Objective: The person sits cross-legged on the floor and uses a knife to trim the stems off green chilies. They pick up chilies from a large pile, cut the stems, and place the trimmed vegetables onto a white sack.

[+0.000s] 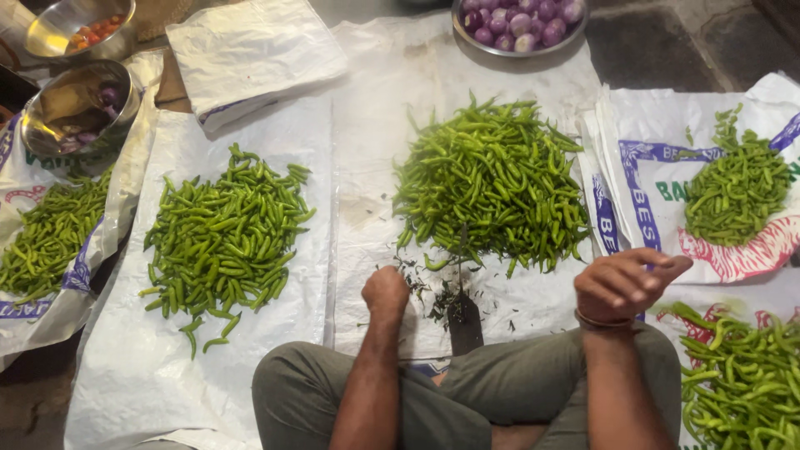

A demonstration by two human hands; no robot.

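I sit cross-legged on the floor in front of white sacks spread flat. My left hand [385,292] is closed in a fist over the sack, beside an upright blade [463,308] fixed on a dark base between my knees. Small cut green stems [433,296] lie around the blade. My right hand [625,283] hovers right of the blade, fingers loosely curled, with nothing visible in it. Just beyond the blade lies a big heap of light green chillies [492,183]. A darker pile of green chillies [225,237] lies to the left.
More chilli piles lie on printed sacks at far left [46,237], upper right [737,187] and lower right [737,379]. A steel bowl of purple onions [521,21] stands at the top. Two steel bowls [79,104] sit at upper left beside folded sacks [250,58].
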